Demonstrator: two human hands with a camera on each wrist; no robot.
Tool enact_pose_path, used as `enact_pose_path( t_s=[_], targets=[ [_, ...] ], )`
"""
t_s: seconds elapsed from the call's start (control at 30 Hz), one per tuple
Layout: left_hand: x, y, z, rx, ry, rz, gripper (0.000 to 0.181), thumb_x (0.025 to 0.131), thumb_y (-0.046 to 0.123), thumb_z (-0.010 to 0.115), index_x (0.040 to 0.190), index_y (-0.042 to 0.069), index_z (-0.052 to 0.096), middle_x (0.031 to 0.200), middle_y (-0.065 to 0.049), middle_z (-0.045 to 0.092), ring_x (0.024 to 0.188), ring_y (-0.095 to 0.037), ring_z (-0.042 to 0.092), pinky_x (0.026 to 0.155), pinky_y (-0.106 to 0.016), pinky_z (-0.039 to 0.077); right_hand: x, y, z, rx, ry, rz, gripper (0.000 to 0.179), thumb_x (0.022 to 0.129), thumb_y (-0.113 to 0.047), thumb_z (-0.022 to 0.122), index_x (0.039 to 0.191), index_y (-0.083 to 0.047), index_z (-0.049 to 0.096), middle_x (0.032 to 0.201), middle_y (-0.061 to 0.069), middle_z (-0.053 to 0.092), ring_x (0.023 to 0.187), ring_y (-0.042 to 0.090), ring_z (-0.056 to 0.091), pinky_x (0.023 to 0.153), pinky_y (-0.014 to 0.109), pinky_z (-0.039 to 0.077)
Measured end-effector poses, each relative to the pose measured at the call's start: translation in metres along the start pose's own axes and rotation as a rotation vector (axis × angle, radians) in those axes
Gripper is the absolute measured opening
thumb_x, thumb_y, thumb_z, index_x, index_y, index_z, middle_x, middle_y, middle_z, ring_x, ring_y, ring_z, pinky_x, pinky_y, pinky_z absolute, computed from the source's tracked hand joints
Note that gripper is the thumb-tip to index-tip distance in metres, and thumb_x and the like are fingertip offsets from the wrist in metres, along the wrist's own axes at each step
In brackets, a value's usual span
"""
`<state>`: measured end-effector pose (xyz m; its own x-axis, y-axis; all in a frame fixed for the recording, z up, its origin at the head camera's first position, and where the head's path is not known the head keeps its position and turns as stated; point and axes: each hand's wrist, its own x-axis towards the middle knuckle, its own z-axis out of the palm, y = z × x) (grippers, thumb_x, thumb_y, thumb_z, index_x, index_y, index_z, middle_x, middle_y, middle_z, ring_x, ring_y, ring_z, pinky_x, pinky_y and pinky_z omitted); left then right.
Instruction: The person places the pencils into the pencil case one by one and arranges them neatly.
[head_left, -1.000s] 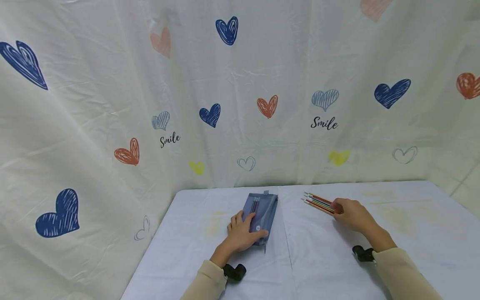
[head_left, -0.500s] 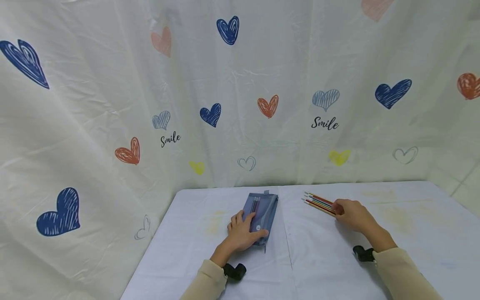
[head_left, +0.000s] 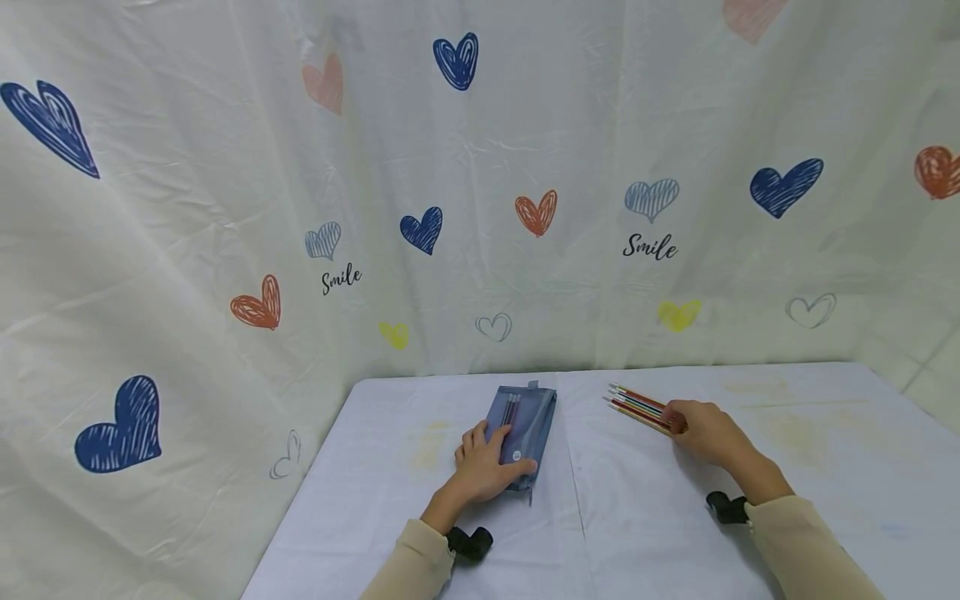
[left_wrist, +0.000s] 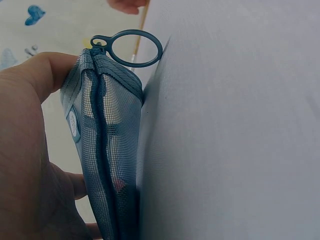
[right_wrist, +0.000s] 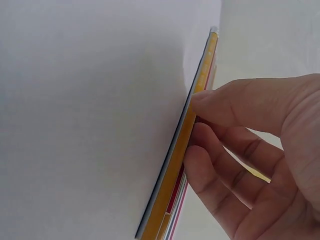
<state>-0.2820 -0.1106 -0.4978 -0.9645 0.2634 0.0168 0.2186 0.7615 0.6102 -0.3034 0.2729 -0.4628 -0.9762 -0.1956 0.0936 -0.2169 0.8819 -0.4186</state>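
A blue mesh pencil case (head_left: pixel 534 417) with a zip and a ring pull (left_wrist: pixel 137 48) lies on the white table, several dark thin sticks showing on or through its upper face. My left hand (head_left: pixel 482 473) rests across its near part, fingers spread toward the left edge and thumb toward the right. To the right, a bundle of several coloured pencils (head_left: pixel 636 406) lies slanting on or close to the tabletop. My right hand (head_left: pixel 705 432) pinches the bundle's near end between thumb and fingers; a yellow pencil (right_wrist: pixel 181 137) faces the right wrist camera. The pencils' near ends are hidden in the head view.
A white cloth (head_left: pixel 600 533) with faint yellowish stains covers the table. Behind it hangs a pale curtain (head_left: pixel 570 125) printed with hearts and the word Smile. Black wrist cameras are strapped at the left sleeve (head_left: pixel 411 560) and the right sleeve (head_left: pixel 806 546).
My right hand has shifted very slightly along the pencils toward their near end. The left hand and the pencil case stay put.
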Motion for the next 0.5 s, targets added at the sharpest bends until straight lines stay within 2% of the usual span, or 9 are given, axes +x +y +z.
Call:
enact_pose_path(
  t_s=[0.5],
  targets=[
    [0.0013,-0.0007,0.0020,-0.013,0.014,0.011,0.091,0.087,0.067,0.063,0.157,0.014,0.040,0.165,-0.023,0.018,0.150,-0.042,0.019,0.113,-0.067,0.017,-0.0026,-0.0004,0.0031,0.006,-0.021,-0.037,0.018,0.085,0.002,0.065,0.099,-0.009,0.068,0.083,0.001,0.062,0.073,0.017,0.052,0.064,0.032,0.041]
  ],
)
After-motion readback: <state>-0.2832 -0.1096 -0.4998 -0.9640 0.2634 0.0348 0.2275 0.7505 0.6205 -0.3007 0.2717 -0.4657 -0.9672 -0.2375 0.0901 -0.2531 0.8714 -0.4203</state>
